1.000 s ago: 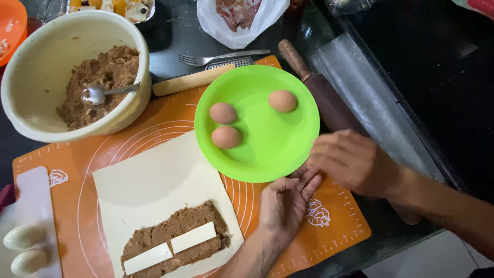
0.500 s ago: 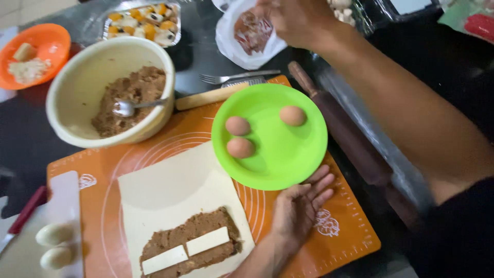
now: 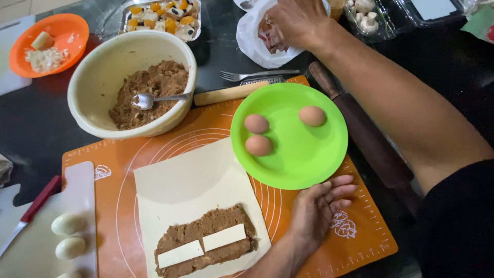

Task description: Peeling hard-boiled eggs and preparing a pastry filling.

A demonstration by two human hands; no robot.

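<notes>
A person's right hand (image 3: 298,20) reaches into a white plastic bag (image 3: 257,38) at the table's far edge, fingers hidden, grip impossible to tell. The left hand (image 3: 321,206) lies flat, fingers together, on the orange mat (image 3: 370,242) beside a green plate (image 3: 303,164) of 3 eggs. Pinning the bag's rim would likely ease the pull.

Bright even overhead light, soft shadows, sharp focus, mild edge distortion.
</notes>
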